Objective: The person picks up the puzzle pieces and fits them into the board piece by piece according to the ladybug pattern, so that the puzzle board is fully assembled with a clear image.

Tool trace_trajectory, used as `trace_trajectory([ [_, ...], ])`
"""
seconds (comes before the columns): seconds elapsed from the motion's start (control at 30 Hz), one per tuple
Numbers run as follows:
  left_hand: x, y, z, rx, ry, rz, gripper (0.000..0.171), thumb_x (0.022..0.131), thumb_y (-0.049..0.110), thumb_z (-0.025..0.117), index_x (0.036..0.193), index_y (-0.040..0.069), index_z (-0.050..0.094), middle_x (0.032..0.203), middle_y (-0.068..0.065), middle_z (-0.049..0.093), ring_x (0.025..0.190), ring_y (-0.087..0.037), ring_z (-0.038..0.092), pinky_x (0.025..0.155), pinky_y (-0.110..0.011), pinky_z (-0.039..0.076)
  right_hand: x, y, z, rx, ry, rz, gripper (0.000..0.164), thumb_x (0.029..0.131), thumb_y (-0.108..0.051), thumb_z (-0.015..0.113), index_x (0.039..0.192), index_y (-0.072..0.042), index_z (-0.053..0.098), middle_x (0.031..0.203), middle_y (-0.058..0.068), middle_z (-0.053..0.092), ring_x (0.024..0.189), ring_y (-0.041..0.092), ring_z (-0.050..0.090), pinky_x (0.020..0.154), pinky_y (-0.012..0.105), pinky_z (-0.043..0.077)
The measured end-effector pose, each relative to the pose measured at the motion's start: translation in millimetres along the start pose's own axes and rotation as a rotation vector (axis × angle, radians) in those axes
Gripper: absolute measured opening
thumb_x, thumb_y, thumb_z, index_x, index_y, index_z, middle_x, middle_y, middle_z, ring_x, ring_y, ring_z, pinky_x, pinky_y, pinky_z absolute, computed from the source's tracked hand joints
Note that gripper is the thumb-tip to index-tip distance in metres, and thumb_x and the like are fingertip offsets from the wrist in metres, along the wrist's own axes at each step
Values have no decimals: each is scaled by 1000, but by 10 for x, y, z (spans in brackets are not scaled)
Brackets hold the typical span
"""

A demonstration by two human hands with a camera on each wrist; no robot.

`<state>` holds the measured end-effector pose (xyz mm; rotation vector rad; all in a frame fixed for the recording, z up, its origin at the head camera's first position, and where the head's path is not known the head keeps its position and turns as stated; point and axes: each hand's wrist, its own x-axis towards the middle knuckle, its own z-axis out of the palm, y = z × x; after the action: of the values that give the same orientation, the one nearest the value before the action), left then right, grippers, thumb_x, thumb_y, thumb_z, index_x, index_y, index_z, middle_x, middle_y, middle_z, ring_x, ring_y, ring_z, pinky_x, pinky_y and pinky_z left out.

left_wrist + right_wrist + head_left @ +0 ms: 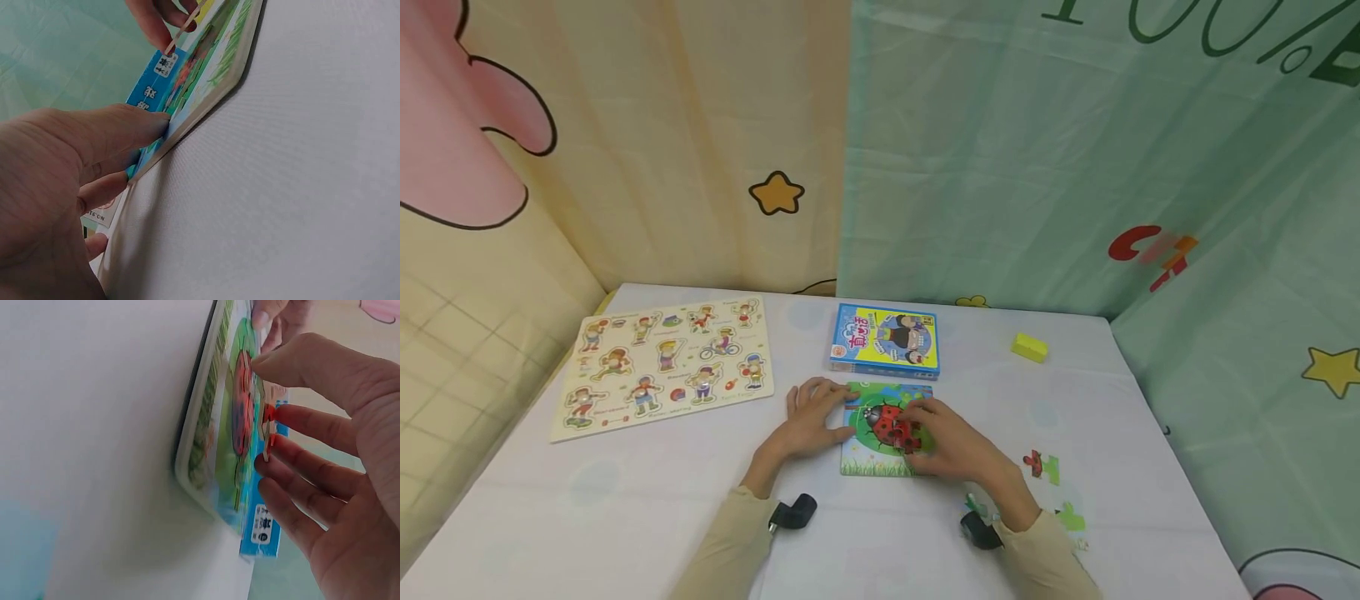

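A ladybug jigsaw puzzle (872,465) lies flat on the table, its picture showing a red ladybug on green. At its left edge rests my left hand (807,423); in the left wrist view the thumb (140,122) touches the border. Over the puzzle's right half, my right hand (958,446) pinches a thin puzzle piece (267,434), seen nearly edge-on in both wrist views and tilted above the board. Loose puzzle pieces, one red and green (1043,467) and one green (1070,517), lie to the right. Another loose piece (975,504) is partly hidden near the right wrist.
Behind the puzzle is a blue and yellow box (886,342). A wooden board with sports figures (658,415) lies at the left. Toward the back right sits a small yellow block (1029,347). Curtains (985,167) hang behind the white table (625,533).
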<state>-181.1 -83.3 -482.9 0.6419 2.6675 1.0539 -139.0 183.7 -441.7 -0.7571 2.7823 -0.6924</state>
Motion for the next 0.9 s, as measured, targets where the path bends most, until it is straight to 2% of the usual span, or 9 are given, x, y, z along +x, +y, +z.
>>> trace_trajectory([
  [0.17, 2, 6, -8, -1, -3, 3, 54, 90, 23, 73, 140, 12, 57, 143, -12, 48, 146, -40, 14, 114, -66, 1, 127, -87, 24, -21, -20, -14, 54, 85, -23, 77, 134, -8, 62, 140, 11, 55, 127, 28, 54, 104, 45, 51],
  [0.37, 0, 1, -9, 10, -2, -6, 54, 90, 24, 73, 140, 13, 57, 144, -11, 48, 146, -41, 14, 114, -66, 1, 223, -139, 78, -54, -56, -1, 51, 88, -26, 73, 134, -6, 63, 141, 10, 57, 127, 27, 53, 104, 44, 51],
  [0.5, -5, 9, -10, 7, -4, -1, 54, 90, 23, 73, 141, 12, 57, 144, -12, 47, 146, -41, 14, 114, -67, 1, 244, -132, 112, -91, -55, 11, 51, 89, -30, 73, 133, -6, 64, 140, 9, 59, 124, 26, 54, 103, 42, 51],
  [0.7, -1, 7, -4, 7, 0, -3, 54, 90, 24, 73, 141, 12, 57, 145, -12, 47, 147, -41, 14, 115, -66, 1, 242, -133, 134, -133, -42, 18, 49, 89, -31, 73, 131, -5, 66, 142, 10, 58, 132, 30, 52, 107, 45, 49],
  [0.9, -9, 18, -5, -2, 3, 2, 54, 90, 23, 73, 141, 12, 57, 144, -12, 48, 146, -42, 14, 114, -67, 1, 233, -150, 151, -161, -29, 24, 48, 89, -30, 73, 129, -5, 67, 142, 10, 57, 125, 27, 52, 102, 41, 52],
])
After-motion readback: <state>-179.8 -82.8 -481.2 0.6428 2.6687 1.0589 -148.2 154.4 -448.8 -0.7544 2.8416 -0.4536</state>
